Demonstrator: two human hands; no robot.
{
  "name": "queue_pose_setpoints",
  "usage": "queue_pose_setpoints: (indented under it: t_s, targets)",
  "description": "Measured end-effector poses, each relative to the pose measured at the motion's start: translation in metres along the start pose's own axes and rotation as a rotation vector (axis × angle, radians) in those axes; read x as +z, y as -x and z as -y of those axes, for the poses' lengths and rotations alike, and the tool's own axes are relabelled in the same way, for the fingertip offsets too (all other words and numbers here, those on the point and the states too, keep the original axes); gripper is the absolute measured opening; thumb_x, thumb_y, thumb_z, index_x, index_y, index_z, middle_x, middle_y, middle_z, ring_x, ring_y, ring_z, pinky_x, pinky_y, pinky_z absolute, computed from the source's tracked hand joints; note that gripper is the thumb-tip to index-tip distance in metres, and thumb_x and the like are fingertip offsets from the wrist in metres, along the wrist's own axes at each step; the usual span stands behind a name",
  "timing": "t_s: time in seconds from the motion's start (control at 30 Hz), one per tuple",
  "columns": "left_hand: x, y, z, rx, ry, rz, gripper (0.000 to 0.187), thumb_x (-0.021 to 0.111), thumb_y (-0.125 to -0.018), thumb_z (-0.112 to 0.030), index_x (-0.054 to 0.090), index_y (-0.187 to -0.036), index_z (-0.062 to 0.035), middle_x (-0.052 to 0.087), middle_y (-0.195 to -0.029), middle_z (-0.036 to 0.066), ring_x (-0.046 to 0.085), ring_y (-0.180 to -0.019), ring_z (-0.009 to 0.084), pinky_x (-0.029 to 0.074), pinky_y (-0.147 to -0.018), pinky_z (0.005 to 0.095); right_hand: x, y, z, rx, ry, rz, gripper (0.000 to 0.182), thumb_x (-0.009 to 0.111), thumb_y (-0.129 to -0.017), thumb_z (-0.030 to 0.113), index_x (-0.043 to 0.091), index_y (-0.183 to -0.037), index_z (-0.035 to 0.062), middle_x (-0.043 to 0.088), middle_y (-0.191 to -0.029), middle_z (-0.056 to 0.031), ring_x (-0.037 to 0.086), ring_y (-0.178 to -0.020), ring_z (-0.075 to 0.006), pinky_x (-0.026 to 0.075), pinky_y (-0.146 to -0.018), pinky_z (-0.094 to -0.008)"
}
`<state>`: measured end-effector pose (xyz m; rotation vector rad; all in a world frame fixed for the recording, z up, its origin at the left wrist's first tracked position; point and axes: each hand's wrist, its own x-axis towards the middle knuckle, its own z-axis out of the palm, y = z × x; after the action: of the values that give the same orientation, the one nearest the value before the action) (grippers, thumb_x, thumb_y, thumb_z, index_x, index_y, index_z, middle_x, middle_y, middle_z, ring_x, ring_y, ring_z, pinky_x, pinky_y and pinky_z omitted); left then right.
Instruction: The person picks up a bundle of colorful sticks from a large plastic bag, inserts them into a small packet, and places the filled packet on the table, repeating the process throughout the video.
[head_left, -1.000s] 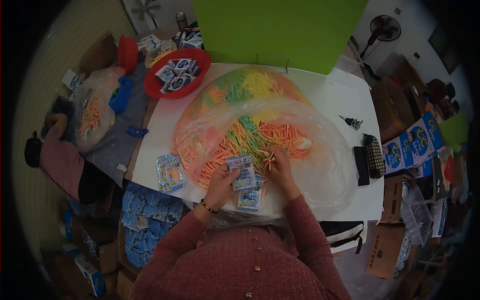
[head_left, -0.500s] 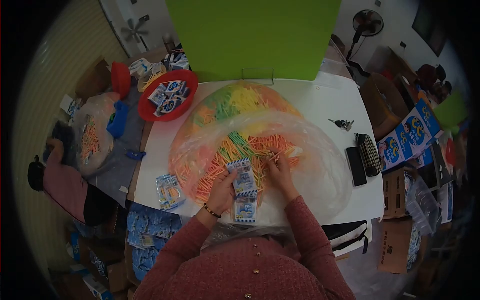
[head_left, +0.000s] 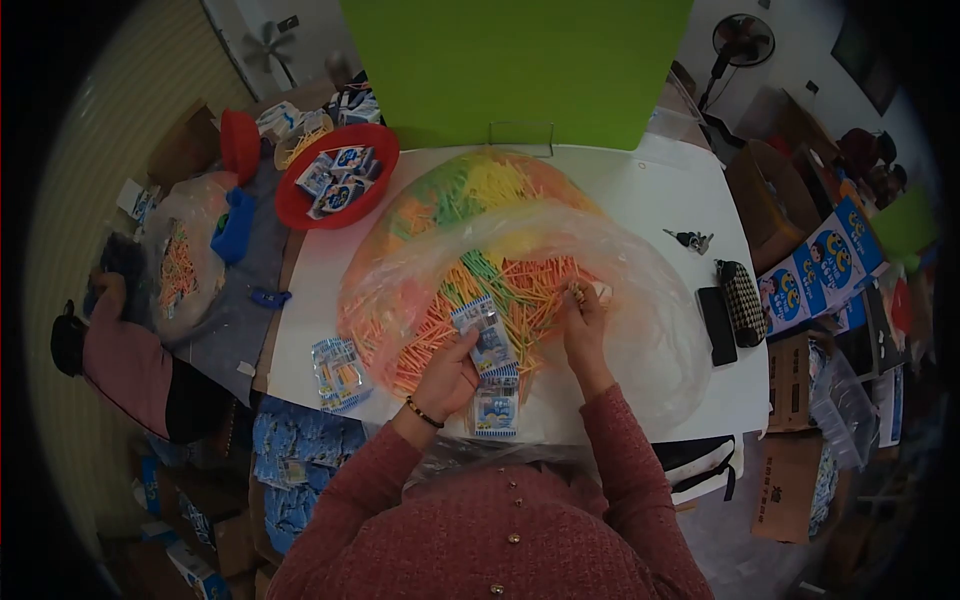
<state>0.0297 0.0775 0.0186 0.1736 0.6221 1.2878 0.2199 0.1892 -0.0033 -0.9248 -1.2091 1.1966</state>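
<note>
Right hand (head_left: 583, 325) now farther up the sticks (head_left: 520, 285), fingers pinching some

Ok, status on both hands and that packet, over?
Left hand holds a small packet upright. Right hand pinches a few sticks over the pile of sticks. Plastic bag open around the pile, nothing blocking.

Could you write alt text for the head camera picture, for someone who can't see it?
Seen from above, a person's left hand holds a small blue packet while the right hand pinches a few sticks from a big clear bag of coloured sticks on a white table. A red bowl of packets sits at the far left, a phone at the right.
</note>
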Motion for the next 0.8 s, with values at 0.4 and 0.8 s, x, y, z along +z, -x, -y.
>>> queue_pose_setpoints:
  t_s: [0.4,0.8]
  targets:
    - [-0.006,0.003,0.001,0.311,-0.667,-0.072,0.018,0.059,-0.096,-0.011,0.067,-0.105,0.0015,0.07,-0.097,0.006,0.067,-0.082,0.0131,0.057,-0.075,0.0288,-0.001,0.012,0.035,0.239,-0.509,0.11,0.015,0.045,-0.102,0.011,0.055,-0.112,0.0058,0.064,-0.112,-0.0098,0.06,-0.104,-0.0181,0.049,-0.089,-0.0307]
    - [-0.012,0.003,0.003,0.284,-0.454,-0.031,0.019,0.064,-0.093,-0.012,0.069,-0.106,0.0016,0.07,-0.093,0.003,0.064,-0.082,0.0082,0.053,-0.071,0.0241,-0.024,0.011,0.003,0.02,0.223,0.114,0.023,0.049,-0.1,0.012,0.059,-0.118,-0.0005,0.064,-0.118,-0.01,0.06,-0.109,-0.0163,0.045,-0.096,-0.0288]
